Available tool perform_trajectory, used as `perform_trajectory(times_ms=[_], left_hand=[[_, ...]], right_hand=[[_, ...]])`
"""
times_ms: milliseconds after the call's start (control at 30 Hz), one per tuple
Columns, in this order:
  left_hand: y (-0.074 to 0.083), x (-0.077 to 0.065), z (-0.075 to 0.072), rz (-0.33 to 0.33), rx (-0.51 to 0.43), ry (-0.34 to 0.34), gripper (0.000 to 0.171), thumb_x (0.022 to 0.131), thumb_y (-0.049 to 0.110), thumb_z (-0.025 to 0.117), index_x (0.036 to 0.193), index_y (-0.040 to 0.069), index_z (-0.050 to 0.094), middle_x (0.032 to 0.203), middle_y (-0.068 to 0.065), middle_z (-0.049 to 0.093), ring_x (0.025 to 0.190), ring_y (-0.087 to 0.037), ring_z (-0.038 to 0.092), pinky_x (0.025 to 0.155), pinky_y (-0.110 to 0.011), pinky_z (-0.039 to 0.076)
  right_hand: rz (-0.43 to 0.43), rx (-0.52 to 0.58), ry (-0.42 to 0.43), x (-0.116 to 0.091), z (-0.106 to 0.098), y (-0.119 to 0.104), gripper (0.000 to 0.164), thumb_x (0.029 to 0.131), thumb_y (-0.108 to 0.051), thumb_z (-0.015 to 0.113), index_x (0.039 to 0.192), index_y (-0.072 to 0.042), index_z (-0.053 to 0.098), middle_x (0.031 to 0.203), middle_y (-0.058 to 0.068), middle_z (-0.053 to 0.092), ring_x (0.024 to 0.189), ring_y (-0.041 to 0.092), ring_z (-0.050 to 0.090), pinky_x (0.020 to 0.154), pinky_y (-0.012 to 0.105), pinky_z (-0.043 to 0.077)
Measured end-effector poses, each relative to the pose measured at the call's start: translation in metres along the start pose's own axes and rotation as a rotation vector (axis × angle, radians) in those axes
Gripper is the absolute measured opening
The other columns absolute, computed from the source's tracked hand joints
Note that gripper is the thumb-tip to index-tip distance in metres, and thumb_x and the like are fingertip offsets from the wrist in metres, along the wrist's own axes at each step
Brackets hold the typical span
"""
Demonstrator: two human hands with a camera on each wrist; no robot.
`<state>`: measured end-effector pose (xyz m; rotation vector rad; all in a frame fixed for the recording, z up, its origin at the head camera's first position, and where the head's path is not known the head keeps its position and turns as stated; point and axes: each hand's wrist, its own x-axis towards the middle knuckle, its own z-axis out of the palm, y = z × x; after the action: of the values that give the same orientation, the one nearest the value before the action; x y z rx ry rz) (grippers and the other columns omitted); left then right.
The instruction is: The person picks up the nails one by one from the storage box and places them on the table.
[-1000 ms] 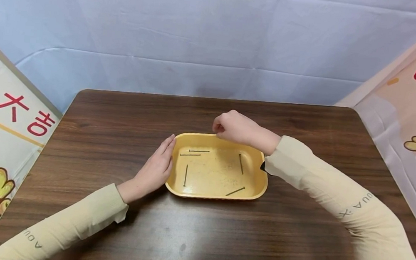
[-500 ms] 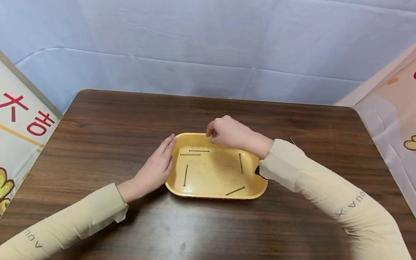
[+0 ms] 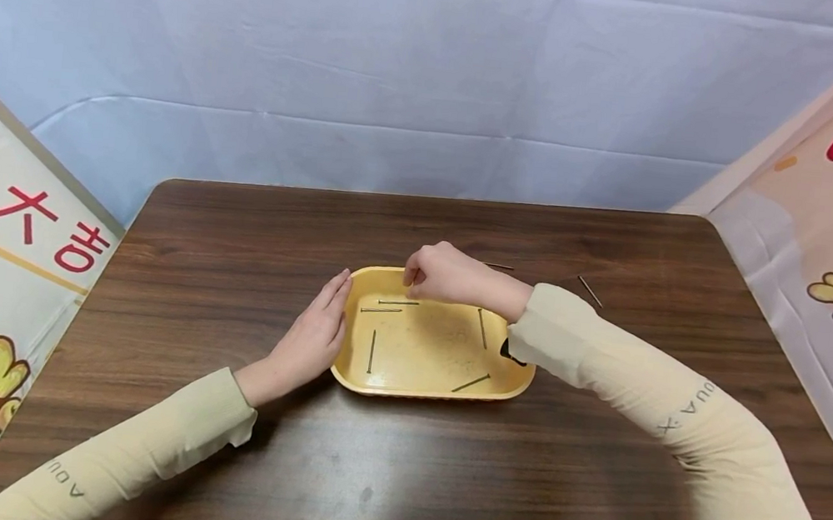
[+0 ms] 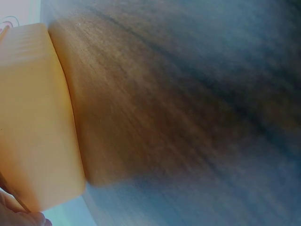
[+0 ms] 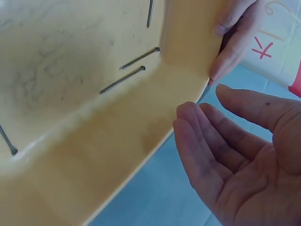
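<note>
A yellow plastic tray point(image 3: 426, 349) stands on the table with several nails lying on its floor, among them a nail point(image 3: 372, 352) near its left end and a slanted nail point(image 3: 471, 382) at the front right. My left hand point(image 3: 308, 337) lies along the tray's left end, its fingers straight against the outside near the rim. Over the tray's back edge hovers my right hand point(image 3: 463, 280), palm down. In the right wrist view the right hand point(image 5: 240, 160) has bent, relaxed fingers and a thumb apart from them, with nothing between.
Behind the tray, a nail point(image 3: 499, 265) lies partly hidden by my right hand, and another nail point(image 3: 590, 291) lies farther right on the dark wooden table point(image 3: 396, 467). A pale cloth point(image 3: 433, 86) hangs behind the table, with printed banners at both sides.
The right hand has moved left and toward me, from beyond the tray's back edge to over it. Two nails on the table behind it have come into view. My left hand has stayed put.
</note>
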<state>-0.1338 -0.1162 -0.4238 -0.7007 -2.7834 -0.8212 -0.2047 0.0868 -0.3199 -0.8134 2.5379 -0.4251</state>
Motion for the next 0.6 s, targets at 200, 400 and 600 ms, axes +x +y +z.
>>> perform_trajectory(times_ms=[200,400,600], left_hand=[[0.001,-0.001,-0.001,-0.003,-0.001,-0.001,0.048,0.091,0.000,0.042,0.135,-0.014,0.030,0.141,-0.024,0.030,0.131,-0.030,0.031,0.107,-0.039,0.028],[0.001,-0.001,-0.001,-0.006,0.000,-0.004,0.048,0.091,0.000,0.041,0.135,-0.014,0.030,0.142,-0.023,0.029,0.131,-0.029,0.030,0.107,-0.039,0.028],[0.001,-0.001,-0.001,-0.001,0.002,0.006,0.047,0.090,-0.001,0.042,0.134,-0.014,0.031,0.141,-0.024,0.031,0.130,-0.030,0.031,0.106,-0.039,0.029]], right_hand=[[0.010,0.046,-0.026,0.003,0.007,-0.001,0.013,0.082,-0.014,0.064,0.092,-0.006,0.068,0.085,0.002,0.067,0.082,0.014,0.060,0.076,0.027,0.048],[0.046,0.088,-0.067,0.006,0.015,-0.002,0.010,0.083,-0.014,0.064,0.090,-0.006,0.067,0.081,0.003,0.068,0.075,0.016,0.062,0.071,0.026,0.049],[0.089,0.114,-0.110,0.011,0.023,-0.004,0.009,0.083,-0.014,0.064,0.085,-0.006,0.067,0.081,0.010,0.069,0.075,0.023,0.065,0.060,0.021,0.049]])
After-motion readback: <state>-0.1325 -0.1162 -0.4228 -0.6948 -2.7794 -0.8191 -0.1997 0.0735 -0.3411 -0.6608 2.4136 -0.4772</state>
